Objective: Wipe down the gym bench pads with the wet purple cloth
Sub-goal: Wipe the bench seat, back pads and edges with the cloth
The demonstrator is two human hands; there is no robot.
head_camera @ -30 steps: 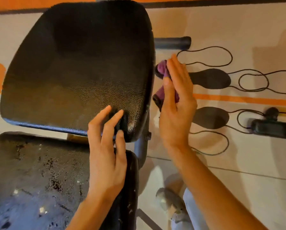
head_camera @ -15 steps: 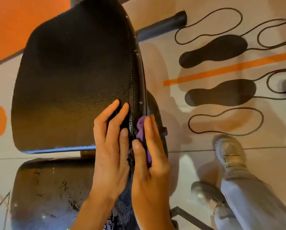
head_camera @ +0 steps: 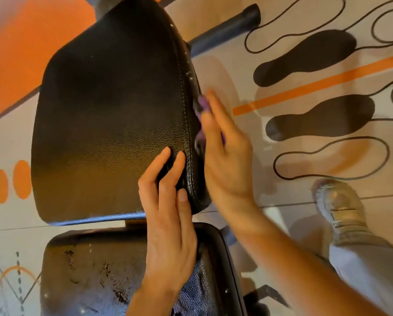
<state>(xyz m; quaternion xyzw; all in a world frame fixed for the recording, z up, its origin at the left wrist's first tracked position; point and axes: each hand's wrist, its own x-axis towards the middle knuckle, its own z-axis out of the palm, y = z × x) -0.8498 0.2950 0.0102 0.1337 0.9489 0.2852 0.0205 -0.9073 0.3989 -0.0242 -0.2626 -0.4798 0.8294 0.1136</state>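
Two black bench pads were in view: the upper back pad (head_camera: 113, 115), tilted across the middle of the frame, and the lower seat pad (head_camera: 95, 270) below it, its surface scuffed and wet-looking in patches. One purple cloth (head_camera: 201, 108) lay pressed against the right side edge of the back pad, only small folds of it showing between the pad's stitched seam and the palm over it.

Two hands were at work. The right hand (head_camera: 225, 156) lay flat along that side edge with its fingers straight and together, pressing the cloth to the pad; it was blurred, so whether the thumb hooked the cloth could not be told. The left hand (head_camera: 168, 229) rested on the lower right corner of the back pad, fingers extended and slightly spread, fingertips on the leather, grasping nothing.

On the pale floor (head_camera: 247, 92) were two solid black footprint marks (head_camera: 304, 58), several looping black lines and one long orange stripe (head_camera: 316, 85). Two orange ovals (head_camera: 11, 181) sat side by side at the left. One light sneaker (head_camera: 341, 210) stood at the lower right, with a grey trouser leg (head_camera: 368, 270) above it. A dark frame tube (head_camera: 225, 28) ran out behind the back pad
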